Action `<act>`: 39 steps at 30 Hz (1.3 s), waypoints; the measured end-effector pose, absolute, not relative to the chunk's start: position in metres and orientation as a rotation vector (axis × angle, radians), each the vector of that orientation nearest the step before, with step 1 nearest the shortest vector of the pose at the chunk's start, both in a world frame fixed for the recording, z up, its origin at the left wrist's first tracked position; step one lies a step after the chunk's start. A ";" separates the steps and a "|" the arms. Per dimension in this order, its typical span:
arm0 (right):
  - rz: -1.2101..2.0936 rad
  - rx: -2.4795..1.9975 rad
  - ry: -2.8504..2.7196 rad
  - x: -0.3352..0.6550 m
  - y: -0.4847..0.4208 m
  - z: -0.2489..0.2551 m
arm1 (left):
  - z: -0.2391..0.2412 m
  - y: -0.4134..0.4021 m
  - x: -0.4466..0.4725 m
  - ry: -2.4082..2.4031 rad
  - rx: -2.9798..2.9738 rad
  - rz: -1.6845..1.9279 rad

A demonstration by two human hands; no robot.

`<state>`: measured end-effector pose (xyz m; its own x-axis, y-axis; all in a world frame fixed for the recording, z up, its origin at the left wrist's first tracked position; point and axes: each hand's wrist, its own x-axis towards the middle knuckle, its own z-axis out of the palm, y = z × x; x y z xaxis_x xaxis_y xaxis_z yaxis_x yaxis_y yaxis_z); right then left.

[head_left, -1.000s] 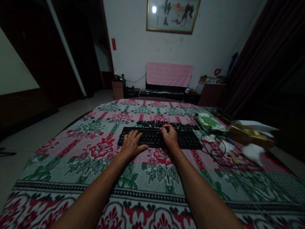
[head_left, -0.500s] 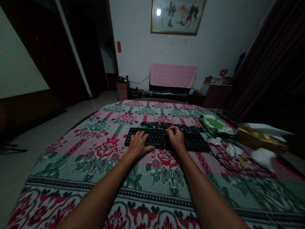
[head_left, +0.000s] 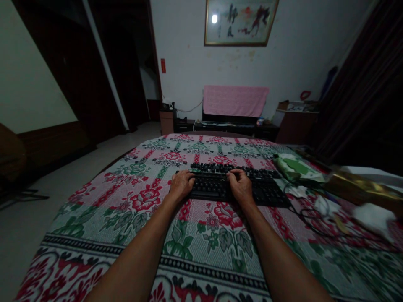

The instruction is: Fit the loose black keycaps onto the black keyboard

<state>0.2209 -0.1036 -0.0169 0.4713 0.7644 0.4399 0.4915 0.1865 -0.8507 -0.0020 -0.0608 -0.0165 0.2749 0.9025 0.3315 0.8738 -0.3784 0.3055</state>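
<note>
A black keyboard (head_left: 210, 189) lies on the flowered cloth in front of me. My left hand (head_left: 181, 184) is closed around its left end, with the thumb over the top and the other fingertips toward the back edge. Over the middle of the keys is my right hand (head_left: 241, 185), thumb and index finger pinched together near the back edge. Whatever sits in that pinch is too small to make out. Many small loose black keycaps (head_left: 206, 167) are strewn in a row just behind the keyboard.
The cloth-covered table (head_left: 126, 209) spreads around the keyboard. To the right lie a black cable (head_left: 307, 222), a green and white packet (head_left: 297, 167), crumpled white tissue (head_left: 373, 216) and a gold box (head_left: 355, 184). A pink towel (head_left: 234, 100) hangs farther back.
My left hand has gone from lying spread on the left keys to closing on the keyboard's left end. The right hand keeps its pinch over the middle. The view has shifted slightly.
</note>
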 end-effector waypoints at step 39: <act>0.391 -1.251 -1.490 0.160 -0.064 -0.018 | -0.011 -0.066 -0.015 1.459 2.568 0.566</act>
<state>0.1598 -0.0636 -0.0179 0.1552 0.8441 0.5133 0.4835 0.3882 -0.7846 -0.0152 -0.0665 -0.0108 0.4606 0.8502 0.2549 0.7998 -0.5221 0.2963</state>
